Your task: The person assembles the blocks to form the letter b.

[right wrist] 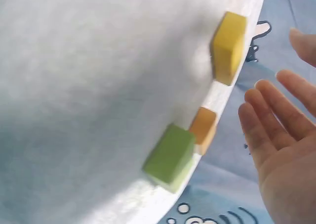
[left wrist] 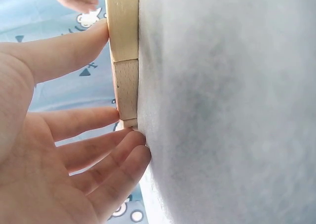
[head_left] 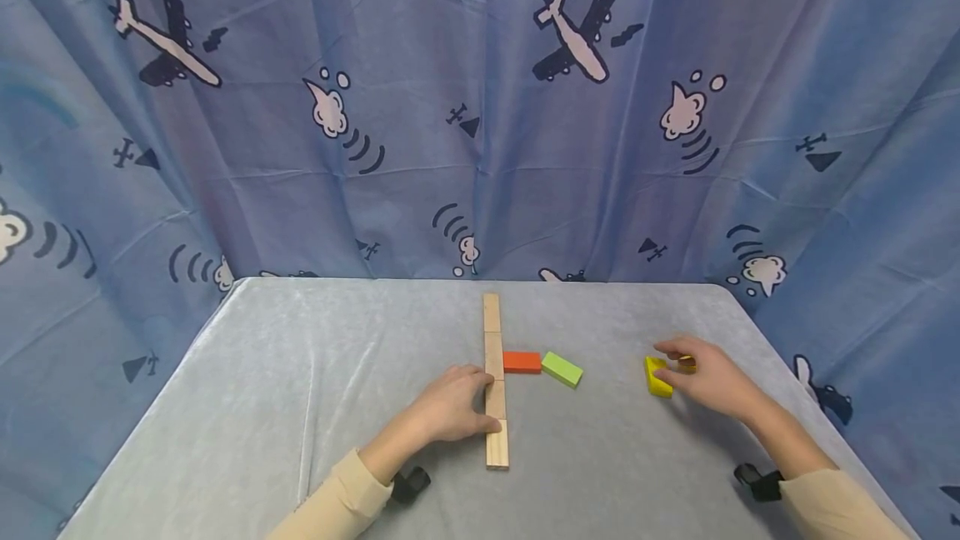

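Note:
My left hand [head_left: 453, 405] rests against the left side of a straight row of several plain wooden blocks [head_left: 492, 357]. Its thumb and fingertips touch the wood at separate spots, fairly straight, in the left wrist view. My right hand [head_left: 708, 373] hovers beside a yellow block [head_left: 658, 377], thumb and fingers spread apart, gripping nothing. Below that hand, the right wrist view shows the yellow block [right wrist: 229, 48], a smaller-looking orange block [right wrist: 205, 127] and a green block [right wrist: 170, 157]. From the head view, the hand hides most of that group.
A red-orange block [head_left: 522, 362] lies crosswise against the row's right side, and a light green block [head_left: 562, 369] sits slanted at its end. A pale cloth covers the table [head_left: 360, 357]. Behind it hangs a blue curtain [head_left: 420, 107] printed with planes.

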### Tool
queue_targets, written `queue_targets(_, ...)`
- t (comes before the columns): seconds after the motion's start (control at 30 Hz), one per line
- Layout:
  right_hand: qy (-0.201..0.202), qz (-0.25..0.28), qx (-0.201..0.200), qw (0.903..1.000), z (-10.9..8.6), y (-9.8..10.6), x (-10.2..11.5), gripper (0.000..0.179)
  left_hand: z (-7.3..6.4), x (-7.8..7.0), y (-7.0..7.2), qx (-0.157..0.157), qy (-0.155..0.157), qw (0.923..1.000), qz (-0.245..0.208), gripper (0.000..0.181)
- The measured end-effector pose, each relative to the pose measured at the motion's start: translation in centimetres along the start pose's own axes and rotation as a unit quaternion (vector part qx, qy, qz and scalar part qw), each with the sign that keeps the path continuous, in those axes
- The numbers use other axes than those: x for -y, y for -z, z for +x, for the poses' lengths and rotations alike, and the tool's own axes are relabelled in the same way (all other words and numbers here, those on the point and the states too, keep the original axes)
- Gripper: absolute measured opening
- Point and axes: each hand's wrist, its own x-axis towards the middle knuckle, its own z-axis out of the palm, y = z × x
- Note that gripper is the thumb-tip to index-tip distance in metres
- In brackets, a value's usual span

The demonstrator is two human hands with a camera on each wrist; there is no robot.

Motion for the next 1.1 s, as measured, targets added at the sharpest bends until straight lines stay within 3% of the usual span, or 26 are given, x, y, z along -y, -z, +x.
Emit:
queue_targets(0.2,-0.045,0.020,0.020,0.9986,-0.2,-0.7,-1.5,0.059,0.0,0.0,0.0,-0.001,-0.002,1.0000,0.000,0.066)
queue_targets(0.5,-0.070,0.050,0.047,0.9951,-0.2,-1.0,-2.6,0.070,0.1,0.1,-0.1,-0.003,-0.002,1.0000,0.003,0.066)
queue_targets(0.83,-0.040,0.026,0.024,0.9986,0.0,-1.5,-2.6,0.063,0.0,0.1,-0.1,-0.006,-0.007,1.0000,0.002,0.066)
queue_targets(1.1,-0.014,0.043,0.015,0.9989,0.2,-2.3,-1.4,0.058,0.0,0.0,0.0,-0.008,-0.007,0.9999,0.001,0.065)
